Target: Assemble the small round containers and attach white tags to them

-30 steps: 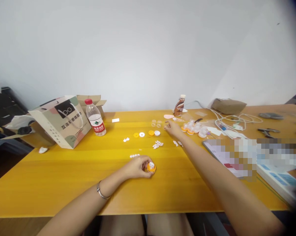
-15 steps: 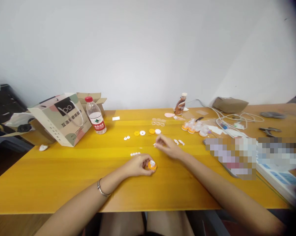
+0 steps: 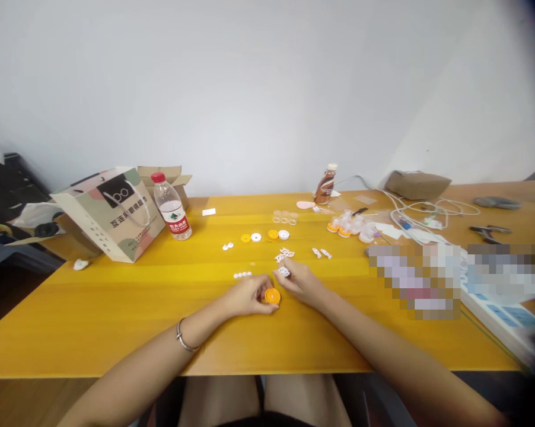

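Observation:
My left hand (image 3: 252, 295) is closed round the side of a small round orange plastic part (image 3: 273, 296), held just above the table near its front. My right hand (image 3: 301, 277) pinches a small white piece with dark marks (image 3: 284, 271), close to the orange part but apart from it. Just beyond the right fingers lies a small pile of similar white pieces (image 3: 284, 254). Two more white pieces (image 3: 321, 253) lie to its right. Several small white discs (image 3: 242, 274) form a row beyond my left hand.
Yellow and white round parts (image 3: 251, 238) and clear rings (image 3: 284, 217) sit farther back. Orange-based clear capsules (image 3: 351, 225) cluster at right. A water bottle (image 3: 172, 207) and paper bag (image 3: 116, 213) stand left, a brown bottle (image 3: 325, 185) at the back. White cables (image 3: 401, 213) and a power strip (image 3: 494, 308) lie right.
My right hand has drawn back from the pile toward my left hand, now with a white piece showing in its fingers. The white piece seen on the orange part earlier no longer shows there.

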A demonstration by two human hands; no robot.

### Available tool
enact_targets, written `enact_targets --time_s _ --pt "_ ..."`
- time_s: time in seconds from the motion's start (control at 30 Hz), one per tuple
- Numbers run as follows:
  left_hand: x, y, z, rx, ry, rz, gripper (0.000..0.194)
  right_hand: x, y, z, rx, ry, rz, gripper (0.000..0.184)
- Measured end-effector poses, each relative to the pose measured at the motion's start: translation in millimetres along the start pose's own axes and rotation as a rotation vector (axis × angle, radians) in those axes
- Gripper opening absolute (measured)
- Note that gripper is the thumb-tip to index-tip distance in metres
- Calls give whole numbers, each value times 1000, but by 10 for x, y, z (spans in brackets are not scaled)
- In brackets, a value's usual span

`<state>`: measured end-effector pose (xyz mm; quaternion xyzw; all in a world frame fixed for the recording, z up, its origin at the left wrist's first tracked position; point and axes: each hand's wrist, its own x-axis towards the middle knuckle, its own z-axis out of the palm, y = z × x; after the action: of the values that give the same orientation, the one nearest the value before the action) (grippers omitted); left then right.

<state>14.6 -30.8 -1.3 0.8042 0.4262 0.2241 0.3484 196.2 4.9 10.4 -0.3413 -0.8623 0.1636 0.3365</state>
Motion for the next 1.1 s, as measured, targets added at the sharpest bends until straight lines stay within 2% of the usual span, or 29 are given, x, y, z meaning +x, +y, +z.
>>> enact_targets --time_s 0.07,0.27,0.33,0.47,0.53,0.67,0.77,0.9,1.1 --pt "5 13 -8 31 18 0 32 14 6 -7 94 -38 32 18" --pt "1 46 -10 -2 33 8 46 47 111 59 366 -14 121 16" --pt "-14 56 -7 -6 105 33 44 44 133 64 405 -42 138 14" --pt "-38 85 -21 19 364 85 29 29 107 26 477 -112 179 9" --pt "-41 102 -33 36 444 134 25 22 74 0 498 -147 179 10" --pt "-31 109 -43 55 414 312 28 6 37 -14 498 -192 145 14" --pt "-21 80 -40 69 434 395 26 -2 42 27 573 -152 205 16" --pt "-24 62 -54 88 478 399 22 4 18 84 768 -98 319 22" --pt "-26 64 -71 179 504 424 18 19 -80 47 895 -165 323 26"
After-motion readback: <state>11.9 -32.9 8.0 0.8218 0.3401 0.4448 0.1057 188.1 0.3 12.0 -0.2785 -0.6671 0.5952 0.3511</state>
